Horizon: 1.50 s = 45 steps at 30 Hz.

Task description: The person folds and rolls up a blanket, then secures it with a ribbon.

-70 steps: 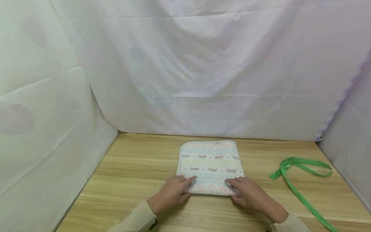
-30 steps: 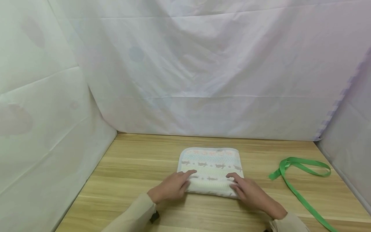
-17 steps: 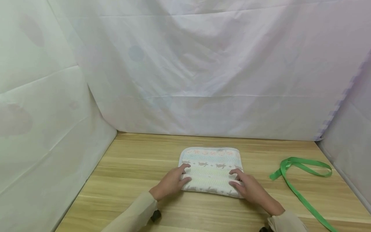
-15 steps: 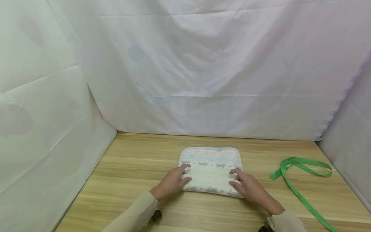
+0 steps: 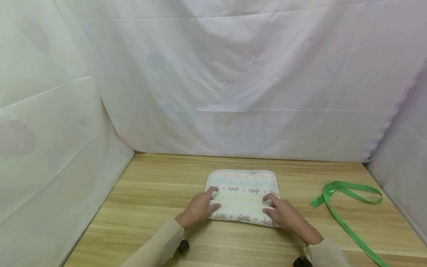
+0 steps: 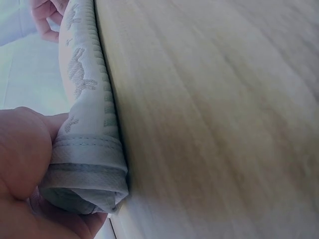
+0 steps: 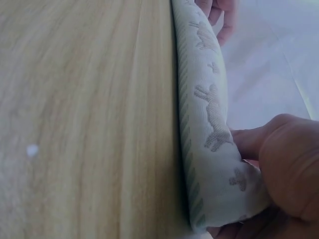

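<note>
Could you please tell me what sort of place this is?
Probably a small screened-off work booth, though the wider room is not visible. Pale sheets hang behind and at both sides of a wood-grain tabletop, on which a patterned cloth and green ribbon lie.

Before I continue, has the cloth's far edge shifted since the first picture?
Yes, toward the camera: the far edge of the patterned cloth lies farther from the back edge of the table.
</note>
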Each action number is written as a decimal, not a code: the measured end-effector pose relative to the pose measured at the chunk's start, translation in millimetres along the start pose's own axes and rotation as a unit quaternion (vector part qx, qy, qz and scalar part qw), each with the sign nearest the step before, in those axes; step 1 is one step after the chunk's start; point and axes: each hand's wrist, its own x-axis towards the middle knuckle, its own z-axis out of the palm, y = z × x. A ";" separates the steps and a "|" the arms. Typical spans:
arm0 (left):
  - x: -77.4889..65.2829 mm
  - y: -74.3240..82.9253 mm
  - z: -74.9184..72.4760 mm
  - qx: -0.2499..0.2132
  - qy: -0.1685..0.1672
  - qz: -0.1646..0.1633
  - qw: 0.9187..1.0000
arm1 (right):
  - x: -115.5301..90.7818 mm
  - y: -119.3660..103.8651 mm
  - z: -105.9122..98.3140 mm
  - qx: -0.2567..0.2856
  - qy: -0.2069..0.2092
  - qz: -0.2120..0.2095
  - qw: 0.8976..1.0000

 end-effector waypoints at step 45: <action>-8.5 13.3 8.0 0.244 0.170 0.186 0.936 | -10.4 -29.0 11.9 -0.277 0.125 -0.098 0.948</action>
